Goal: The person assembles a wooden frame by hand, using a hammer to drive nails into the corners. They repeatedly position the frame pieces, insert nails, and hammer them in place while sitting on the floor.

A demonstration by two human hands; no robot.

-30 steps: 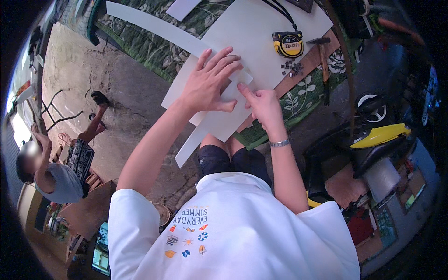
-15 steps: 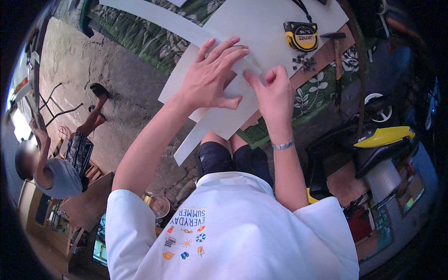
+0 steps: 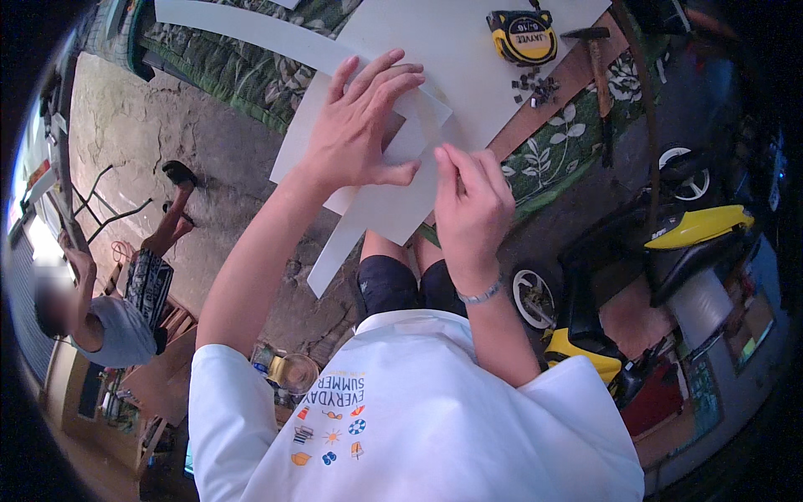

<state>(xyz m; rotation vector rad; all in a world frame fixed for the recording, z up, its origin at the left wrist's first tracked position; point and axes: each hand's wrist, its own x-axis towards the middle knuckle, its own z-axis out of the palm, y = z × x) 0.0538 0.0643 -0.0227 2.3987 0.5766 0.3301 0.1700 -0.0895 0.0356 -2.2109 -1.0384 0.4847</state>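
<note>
My left hand (image 3: pixel 360 125) is open over white sheet pieces, its fingers spread and its thumb apart. Under it lies a narrow white strip (image 3: pixel 335 255) whose end juts out toward me. A brownish patch (image 3: pixel 393 130) shows between the thumb and forefinger. Just to the right, my right hand (image 3: pixel 475 205) is closed, thumb and forefinger pinched by the white pieces. What it pinches, if anything, is too small to make out. Beneath everything lies a large white sheet (image 3: pixel 468 84).
A long white strip (image 3: pixel 242 29) reaches to the far left. At the right lie a yellow-black tape measure (image 3: pixel 523 38), small dark pieces (image 3: pixel 534 86) and a hammer (image 3: pixel 598 84) over green leafy cloth (image 3: pixel 548 159). A person (image 3: pixel 117 326) is at left; a yellow-black motorbike (image 3: pixel 698 227) stands at right.
My right hand has come down toward me and a little left, its thumb and forefinger now pinched together. My left hand stays spread over the pieces. The whole view has shifted slightly.
</note>
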